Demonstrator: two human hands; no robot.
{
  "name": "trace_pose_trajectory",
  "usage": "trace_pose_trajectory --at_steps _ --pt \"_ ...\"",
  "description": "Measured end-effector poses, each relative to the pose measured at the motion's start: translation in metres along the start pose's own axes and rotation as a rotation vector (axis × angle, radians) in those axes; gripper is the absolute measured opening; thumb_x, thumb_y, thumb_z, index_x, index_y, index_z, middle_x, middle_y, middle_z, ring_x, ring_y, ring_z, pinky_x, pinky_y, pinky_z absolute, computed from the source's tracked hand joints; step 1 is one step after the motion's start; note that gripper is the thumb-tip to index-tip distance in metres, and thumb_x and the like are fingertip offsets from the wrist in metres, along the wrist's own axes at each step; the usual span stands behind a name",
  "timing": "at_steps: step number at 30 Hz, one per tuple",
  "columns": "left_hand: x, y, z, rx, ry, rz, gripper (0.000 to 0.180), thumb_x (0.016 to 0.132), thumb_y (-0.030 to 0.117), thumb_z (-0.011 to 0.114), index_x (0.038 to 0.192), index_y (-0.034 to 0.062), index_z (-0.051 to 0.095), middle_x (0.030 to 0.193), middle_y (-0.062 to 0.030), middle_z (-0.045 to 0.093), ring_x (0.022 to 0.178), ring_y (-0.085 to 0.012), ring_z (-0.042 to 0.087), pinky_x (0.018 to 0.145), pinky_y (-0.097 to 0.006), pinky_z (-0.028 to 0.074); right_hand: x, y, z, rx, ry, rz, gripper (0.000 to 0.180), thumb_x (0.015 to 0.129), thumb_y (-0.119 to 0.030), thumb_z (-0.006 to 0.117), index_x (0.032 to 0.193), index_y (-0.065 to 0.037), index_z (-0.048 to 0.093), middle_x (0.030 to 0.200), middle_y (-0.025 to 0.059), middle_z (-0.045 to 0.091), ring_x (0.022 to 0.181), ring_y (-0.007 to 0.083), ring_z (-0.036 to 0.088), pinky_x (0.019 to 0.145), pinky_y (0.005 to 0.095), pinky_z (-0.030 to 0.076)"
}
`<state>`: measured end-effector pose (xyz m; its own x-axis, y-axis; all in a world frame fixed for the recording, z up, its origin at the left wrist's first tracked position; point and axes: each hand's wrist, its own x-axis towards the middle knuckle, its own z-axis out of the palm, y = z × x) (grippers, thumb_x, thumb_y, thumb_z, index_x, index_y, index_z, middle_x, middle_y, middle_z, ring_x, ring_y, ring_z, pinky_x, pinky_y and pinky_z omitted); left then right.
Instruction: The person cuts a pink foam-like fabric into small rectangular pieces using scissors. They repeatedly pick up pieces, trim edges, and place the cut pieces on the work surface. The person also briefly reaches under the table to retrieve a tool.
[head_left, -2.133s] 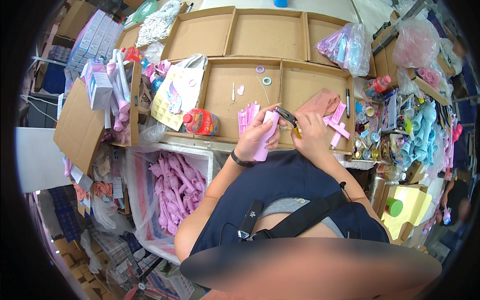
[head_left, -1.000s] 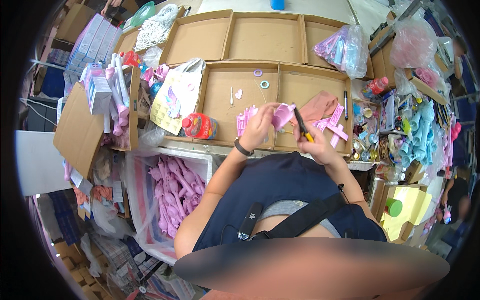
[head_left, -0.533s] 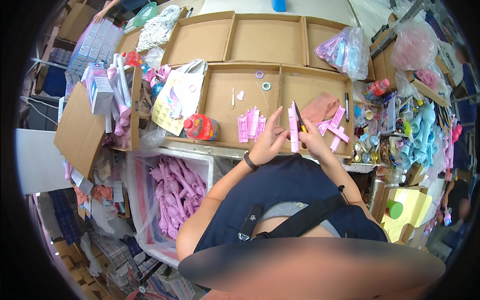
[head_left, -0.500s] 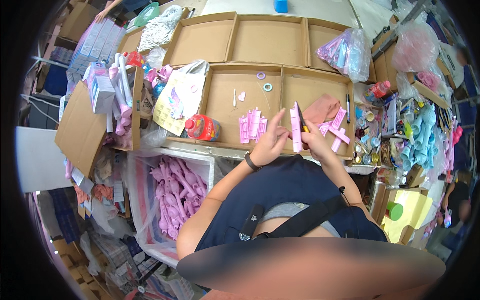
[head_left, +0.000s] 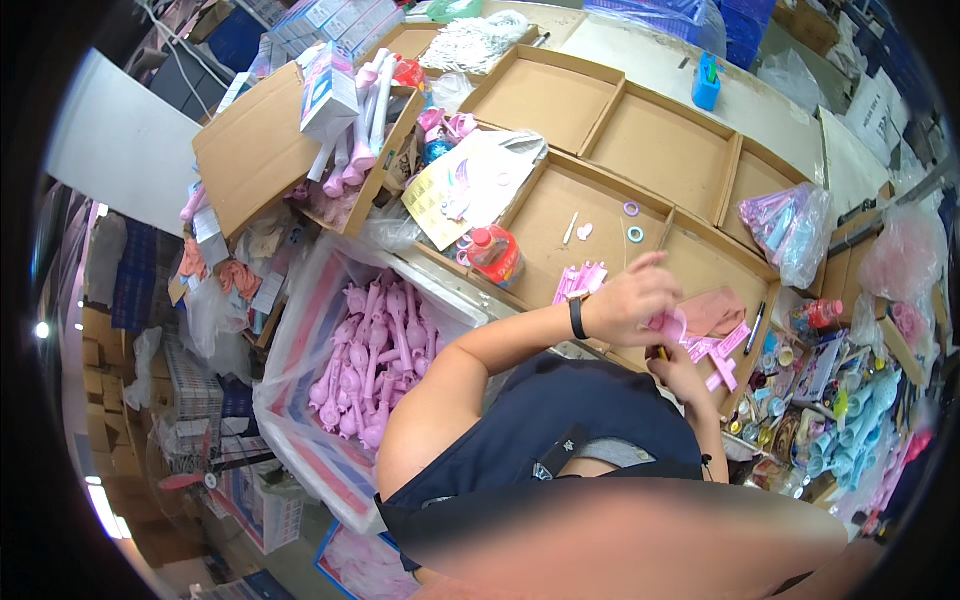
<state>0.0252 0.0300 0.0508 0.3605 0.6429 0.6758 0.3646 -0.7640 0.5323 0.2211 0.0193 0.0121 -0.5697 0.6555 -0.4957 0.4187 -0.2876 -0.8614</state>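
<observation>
Gripping a small pink part (head_left: 668,322), the left hand (head_left: 630,300) has its fingers closed on it above the cardboard tray (head_left: 540,215), raised where the right hand can work it. Below it the right hand (head_left: 678,372) is curled round a thin yellow-tipped tool (head_left: 662,352), apparently brought up to the part. Finished-looking pink pieces (head_left: 722,352) lie just right; a bin (head_left: 300,330) of pink toys (head_left: 375,360) stands left, within reach.

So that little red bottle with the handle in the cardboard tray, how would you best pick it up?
Take the red bottle by its pale looped handle, on the side away from the left hand, or around its body. Come from above: it seems to lie on the tray floor with open space over it.
</observation>
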Motion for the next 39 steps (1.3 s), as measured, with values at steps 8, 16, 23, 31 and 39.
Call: trace_pose_trajectory --at_steps 8,16,23,31,39 --pt "-0.004 -0.047 0.003 0.113 0.518 -0.424 0.040 0.079 0.011 0.058 0.115 -0.0017 0.046 0.116 -0.0193 0.047 0.112 -0.0307 0.043 0.097 -0.040 0.032 -0.033 -0.029 0.002 0.346 -0.147 -0.084 0.014 0.071 -0.006 0.054 0.085 -0.005 0.049 0.071 -0.0009 0.046 0.058 0.0050 0.042 0.050 0.0189 0.032" --pt "-0.045 -0.022 0.068 -1.328 0.189 -0.934 0.030 0.096 0.030 0.035 0.100 0.0047 0.050 0.085 -0.0069 0.058 0.065 -0.0115 0.056 0.060 -0.023 0.047 -0.006 -0.030 -0.001 0.727 0.058 -0.097 0.015 0.072 -0.001 0.051 0.085 -0.007 0.046 0.067 -0.0009 0.041 0.046 0.0039 0.030 0.040 0.0180 0.022" --pt "-0.041 -0.008 0.040 -1.199 -0.113 -1.161 0.043 0.093 0.013 0.042 0.131 0.0046 0.025 0.097 -0.0112 0.058 0.076 -0.0161 0.061 0.066 -0.027 0.052 0.007 -0.001 -0.007 0.280 0.378 -0.258 0.013 0.075 -0.006 0.052 0.087 -0.004 0.050 0.071 0.0030 0.051 0.057 0.0137 0.047 0.051 0.0270 0.038" --pt "-0.023 -0.001 0.035 -0.784 0.165 -0.492 0.075 0.085 -0.007 0.040 0.140 0.0152 -0.005 0.131 -0.0209 0.040 0.095 -0.0189 0.054 0.078 -0.030 0.045 0.006 0.013 0.001 -0.236 0.528 -0.092 0.020 0.074 -0.008 0.052 0.092 -0.002 0.052 0.074 0.0151 0.057 0.070 0.0271 0.059 0.064 0.0353 0.044" --pt "-0.023 -0.050 0.031 -0.699 -0.077 -0.838 0.048 0.097 0.031 0.033 0.137 0.0074 0.024 0.099 -0.0087 0.060 0.068 -0.0078 0.052 0.058 -0.021 0.042 -0.020 -0.009 0.002 0.267 0.125 -0.233 0.013 0.073 -0.004 0.052 0.086 -0.006 0.048 0.070 -0.0020 0.042 0.057 0.0062 0.039 0.050 0.0192 0.031"
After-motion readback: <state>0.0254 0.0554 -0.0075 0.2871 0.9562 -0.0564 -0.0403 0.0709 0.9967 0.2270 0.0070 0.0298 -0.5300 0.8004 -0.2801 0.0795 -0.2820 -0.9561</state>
